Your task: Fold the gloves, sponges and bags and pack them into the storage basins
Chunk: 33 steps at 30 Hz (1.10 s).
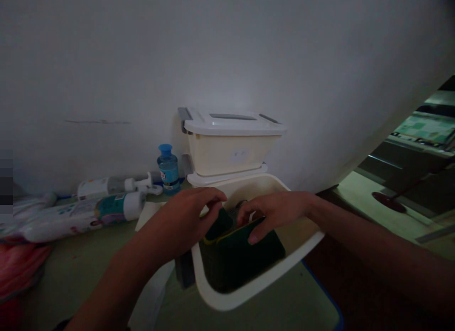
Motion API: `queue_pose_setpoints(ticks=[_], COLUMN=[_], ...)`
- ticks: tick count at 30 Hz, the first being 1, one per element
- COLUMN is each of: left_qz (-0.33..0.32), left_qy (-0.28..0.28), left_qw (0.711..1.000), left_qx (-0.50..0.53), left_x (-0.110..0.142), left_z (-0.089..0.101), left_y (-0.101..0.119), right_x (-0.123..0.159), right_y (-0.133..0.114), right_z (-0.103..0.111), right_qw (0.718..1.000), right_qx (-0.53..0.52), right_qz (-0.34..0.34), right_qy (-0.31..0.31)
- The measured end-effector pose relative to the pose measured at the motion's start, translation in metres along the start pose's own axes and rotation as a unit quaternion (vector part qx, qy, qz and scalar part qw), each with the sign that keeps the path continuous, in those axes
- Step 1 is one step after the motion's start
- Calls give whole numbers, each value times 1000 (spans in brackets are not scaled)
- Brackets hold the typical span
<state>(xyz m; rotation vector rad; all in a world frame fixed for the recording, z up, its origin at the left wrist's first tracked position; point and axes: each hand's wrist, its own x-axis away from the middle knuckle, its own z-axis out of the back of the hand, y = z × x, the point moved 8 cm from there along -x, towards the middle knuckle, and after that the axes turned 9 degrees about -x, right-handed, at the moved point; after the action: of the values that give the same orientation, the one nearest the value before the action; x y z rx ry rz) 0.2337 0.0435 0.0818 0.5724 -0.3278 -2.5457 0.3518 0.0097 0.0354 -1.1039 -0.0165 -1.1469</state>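
Observation:
An open cream plastic bin (263, 286) with a white rim tilts in front of me. Inside lies a dark green flat piece (245, 255) with a thin yellowish edge; its exact kind is too dark to tell. My right hand (272, 212) reaches in from the right, thumb on the near face and fingers curled behind the upper edge. At the left side of the bin, my left hand (199, 215) pinches a dark green part with thumb and forefinger. Whether both green parts belong to one folded piece I cannot tell. Something small and round behind my right fingers is mostly hidden.
Behind the bin, a lidded cream box (227, 153) stands on another white lid against the wall. A blue bottle (168, 170) stands beside it. To the left lie a pump bottle (106, 186), a large white bottle (85, 217) and red cloth (21, 269). The table's blue edge (327, 298) is at lower right.

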Motion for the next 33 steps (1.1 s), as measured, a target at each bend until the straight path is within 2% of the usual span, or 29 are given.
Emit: queue_pose_setpoints(ticks=[4,8,15,18,22,27,33], left_qz=[2,0,-4,-5,-10,-15,-9], left_qy=[-13,-21,-13,-22,-20,-27,-30], left_qw=[1000,1000,1000,1000,1000,999,999], left_qx=[-5,-4,-15,-14,-13,-14,-5], left_x=[-1,-1,-1,-2,-2,-1,-2], left_z=[-1,-1,-1,-1,0,-2,-2], left_y=[1,1,2,3,5,4,4], right_x=[-8,-8,-5,-5,-3,-7,-16], right_y=[0,-2,11,13,10,4,5], right_z=[-8,-9,0,1,6,8,-3], right_qw=[998,996,986,983,983,985,987], right_qx=[68,89,95,97,96,85,102], right_qz=[4,-11,-111,-124,-109,-45,-24], right_qy=[-3,10,83,94,113,143,122])
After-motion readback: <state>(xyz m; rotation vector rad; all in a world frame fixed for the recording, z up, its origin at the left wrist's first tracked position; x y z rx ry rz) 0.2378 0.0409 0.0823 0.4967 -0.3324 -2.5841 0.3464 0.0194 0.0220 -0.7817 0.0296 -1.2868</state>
